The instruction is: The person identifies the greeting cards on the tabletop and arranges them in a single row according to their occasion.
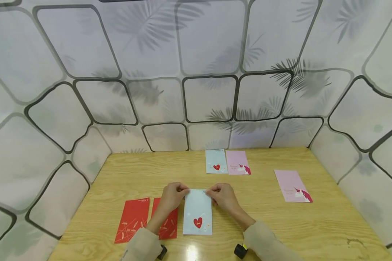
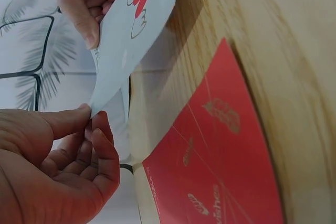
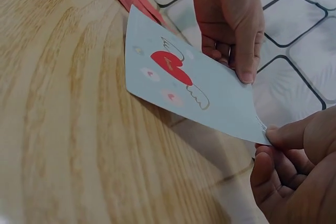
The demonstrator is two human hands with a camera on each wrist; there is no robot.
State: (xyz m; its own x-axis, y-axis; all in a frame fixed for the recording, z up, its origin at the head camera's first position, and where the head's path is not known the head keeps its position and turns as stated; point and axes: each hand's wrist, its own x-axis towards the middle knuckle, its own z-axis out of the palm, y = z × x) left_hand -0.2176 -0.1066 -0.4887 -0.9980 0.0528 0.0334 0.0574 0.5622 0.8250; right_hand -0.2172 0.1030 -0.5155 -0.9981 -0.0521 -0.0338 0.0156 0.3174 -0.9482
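Observation:
A light blue card (image 1: pixel 197 210) with a red winged heart is held by both hands at its two far corners. My left hand (image 1: pixel 172 197) pinches the far left corner between thumb and index finger. At the opposite corner, my right hand (image 1: pixel 224 197) pinches the card in the same way. In the right wrist view the blue card (image 3: pixel 173 77) slants up off the wooden table toward the fingers. Beneath the left forearm lies a red card (image 1: pixel 168 226), partly covered; another red card (image 1: pixel 132 219) lies to its left.
At the back of the table (image 1: pixel 254 221) lie a light blue heart card (image 1: pixel 215 161) and a pink unicorn card (image 1: pixel 237 162), side by side. Another pink unicorn card (image 1: pixel 293 185) lies farther right. A patterned curtain (image 1: pixel 209 98) stands behind the table and along both sides.

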